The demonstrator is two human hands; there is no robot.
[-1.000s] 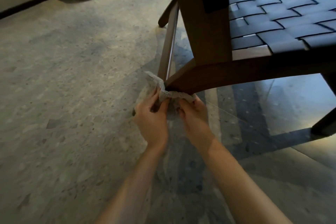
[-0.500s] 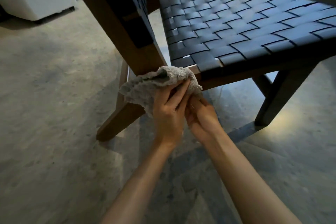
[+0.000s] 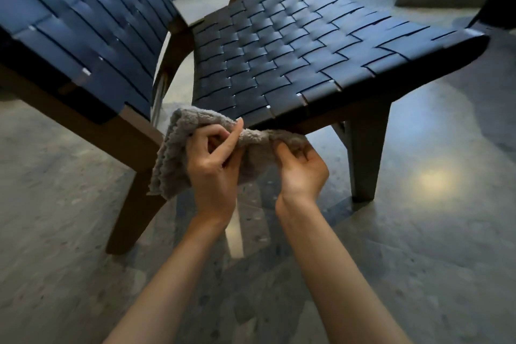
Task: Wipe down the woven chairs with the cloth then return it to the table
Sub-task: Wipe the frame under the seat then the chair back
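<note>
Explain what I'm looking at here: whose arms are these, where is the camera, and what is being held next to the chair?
There is no machine. These are a person's two bare arms, seen from one wide-angle camera worn on the head, looking forward and down. The left hand and right hand both pinch a grey cloth, bunched between them at the near edge of the chair. The chair has a wooden frame with a dark woven seat and back. I cannot tell whether the cloth touches the frame. The chair stands on a speckled floor. No table is in view.
</note>
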